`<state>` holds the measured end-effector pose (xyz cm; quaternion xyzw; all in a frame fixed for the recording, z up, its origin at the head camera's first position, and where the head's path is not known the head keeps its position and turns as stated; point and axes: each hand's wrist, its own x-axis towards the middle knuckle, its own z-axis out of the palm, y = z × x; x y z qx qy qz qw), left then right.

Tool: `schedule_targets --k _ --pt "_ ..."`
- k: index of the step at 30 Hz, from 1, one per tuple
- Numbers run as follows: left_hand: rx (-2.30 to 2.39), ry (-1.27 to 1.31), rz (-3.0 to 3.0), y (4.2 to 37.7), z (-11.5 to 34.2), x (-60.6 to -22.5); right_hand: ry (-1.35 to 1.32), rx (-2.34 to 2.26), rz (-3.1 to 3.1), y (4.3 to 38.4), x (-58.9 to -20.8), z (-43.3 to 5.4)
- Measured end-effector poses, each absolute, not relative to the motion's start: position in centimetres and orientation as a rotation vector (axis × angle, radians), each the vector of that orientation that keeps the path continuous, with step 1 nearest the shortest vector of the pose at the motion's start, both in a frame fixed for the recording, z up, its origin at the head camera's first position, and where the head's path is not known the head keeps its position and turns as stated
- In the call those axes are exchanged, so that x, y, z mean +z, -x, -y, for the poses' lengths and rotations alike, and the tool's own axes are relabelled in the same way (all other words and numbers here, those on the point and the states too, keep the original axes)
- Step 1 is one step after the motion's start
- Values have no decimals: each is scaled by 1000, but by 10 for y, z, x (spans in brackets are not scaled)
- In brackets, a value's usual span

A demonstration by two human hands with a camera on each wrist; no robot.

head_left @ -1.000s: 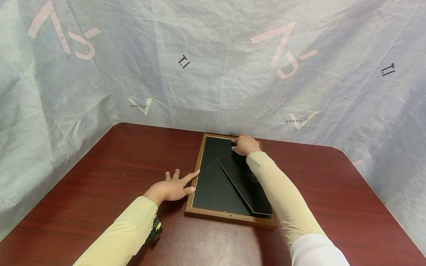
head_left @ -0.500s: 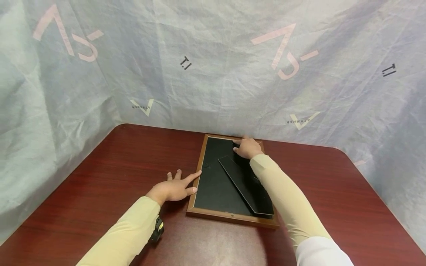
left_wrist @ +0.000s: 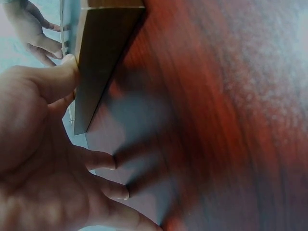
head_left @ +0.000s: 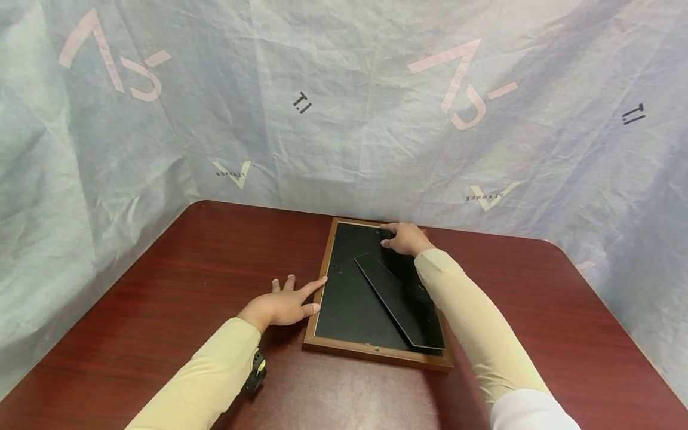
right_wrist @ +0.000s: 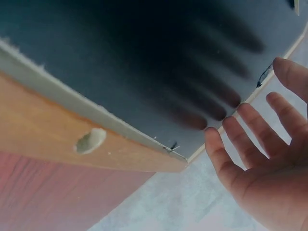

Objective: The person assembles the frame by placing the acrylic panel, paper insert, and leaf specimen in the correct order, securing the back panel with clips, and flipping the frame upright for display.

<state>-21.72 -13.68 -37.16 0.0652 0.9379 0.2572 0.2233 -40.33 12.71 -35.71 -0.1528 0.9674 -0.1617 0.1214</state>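
Note:
A picture frame with a brown wooden rim lies on the table, its black backing board facing up. On the board sits a black easel stand, set at a slant. My left hand is spread beside the frame's left side, with thumb and index finger touching the rim. In the left wrist view, the other fingers of the left hand reach down towards the tabletop. My right hand is over the frame's far edge near its right corner. Straight, parted fingers of the right hand show in the right wrist view.
The dark red table has rounded far corners. A pale printed cloth hangs behind it and along both sides, close to the frame's far edge. A hole marks the rim's side in the right wrist view. A black wristband sits on my left wrist.
My right hand has shifted slightly to the right along the frame's far edge. My left hand keeps its place at the left rim. The whole head view has drifted a little.

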Motion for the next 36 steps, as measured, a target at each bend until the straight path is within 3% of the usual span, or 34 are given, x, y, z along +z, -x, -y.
schedule_targets --k 15,36 --pt "725 -177 -2583 218 136 -371 595 -686 -2783 389 -345 -113" --pt "688 -174 -2585 218 135 -370 729 -523 -2757 379 -350 -57"
